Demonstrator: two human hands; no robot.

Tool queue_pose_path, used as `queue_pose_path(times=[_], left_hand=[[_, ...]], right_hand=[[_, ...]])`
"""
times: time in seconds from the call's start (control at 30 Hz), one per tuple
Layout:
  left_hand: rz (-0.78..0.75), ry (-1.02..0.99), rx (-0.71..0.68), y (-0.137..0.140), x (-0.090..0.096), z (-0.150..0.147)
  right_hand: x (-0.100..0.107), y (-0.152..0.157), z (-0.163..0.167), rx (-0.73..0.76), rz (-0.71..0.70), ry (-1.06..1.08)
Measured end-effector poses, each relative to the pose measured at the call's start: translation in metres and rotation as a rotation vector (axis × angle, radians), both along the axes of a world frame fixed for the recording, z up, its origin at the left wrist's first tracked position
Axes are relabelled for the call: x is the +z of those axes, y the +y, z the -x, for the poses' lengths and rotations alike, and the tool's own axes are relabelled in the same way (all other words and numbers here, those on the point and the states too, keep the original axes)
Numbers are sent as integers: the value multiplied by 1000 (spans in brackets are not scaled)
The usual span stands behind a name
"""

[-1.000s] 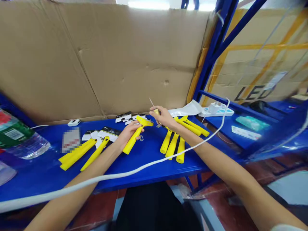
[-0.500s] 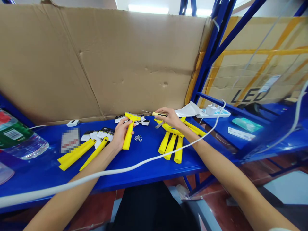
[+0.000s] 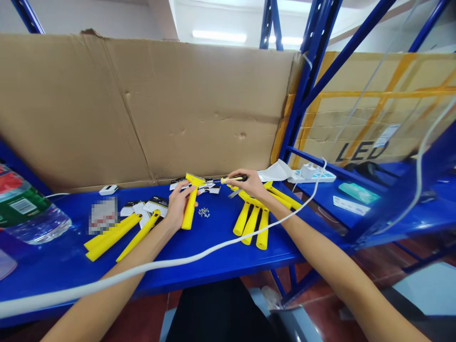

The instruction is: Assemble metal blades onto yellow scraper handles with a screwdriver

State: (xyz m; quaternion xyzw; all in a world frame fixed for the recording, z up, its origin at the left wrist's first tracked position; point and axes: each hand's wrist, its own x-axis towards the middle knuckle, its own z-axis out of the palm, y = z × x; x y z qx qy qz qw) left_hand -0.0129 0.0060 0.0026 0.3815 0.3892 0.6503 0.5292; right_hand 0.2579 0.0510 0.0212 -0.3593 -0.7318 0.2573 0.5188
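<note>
My left hand (image 3: 178, 204) is closed around a yellow scraper (image 3: 190, 209), its wide head up and its handle pointing down toward me. My right hand (image 3: 249, 182) grips a screwdriver (image 3: 231, 179) held sideways, the shaft aimed left at the scraper's head. Whether the tip touches the head I cannot tell. A small pile of screws (image 3: 204, 213) lies on the blue shelf (image 3: 213, 247) between the hands. Below my right hand rest several assembled yellow scrapers (image 3: 252, 221). Loose yellow handles (image 3: 114, 236) lie left of my left forearm.
Black-and-white packets (image 3: 156, 205) lie behind the loose handles. A large plastic bottle (image 3: 30, 206) stands at far left. A white cable (image 3: 199, 255) hangs across the front, over both forearms. A power strip (image 3: 313, 175) sits at right; a cardboard sheet (image 3: 213, 109) closes the back.
The screwdriver in my right hand has moved left and down, its shaft now close to the scraper's head. My left hand keeps holding the scraper. The camera view has tilted up slightly.
</note>
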Motion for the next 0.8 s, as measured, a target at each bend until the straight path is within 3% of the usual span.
queue_pose_path(times=[0.47,0.8], left_hand=[[-4,33,-57,0,-3,1],[2,34,-93,-4,1,-4]], right_hand=[[-1,1,2,7,8,16],[10,-9,10,-75,-46,180]])
